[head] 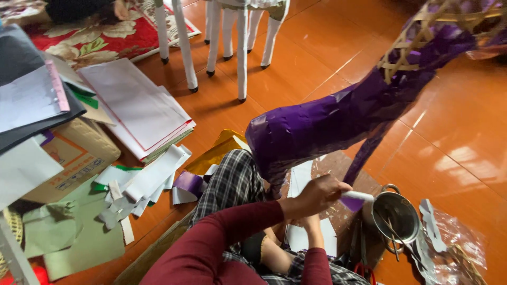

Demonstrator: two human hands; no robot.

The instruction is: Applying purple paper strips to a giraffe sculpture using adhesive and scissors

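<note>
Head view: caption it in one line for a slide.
Left hand holds a white brush between a purple paper-covered bamboo frame and a small metal pot.

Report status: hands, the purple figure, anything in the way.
Left hand grips a white brush beside the metal pot. Right hand hidden under the left arm. Purple figure overhead, part bare frame. Nothing blocking.

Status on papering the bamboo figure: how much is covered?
Done: the lower body of the bamboo-frame figure is skinned in purple paper. In hand: the right hand holds a purple-tipped brush by the small metal pot. Left: bare bamboo lattice up top. The left hand is mostly hidden.
</note>
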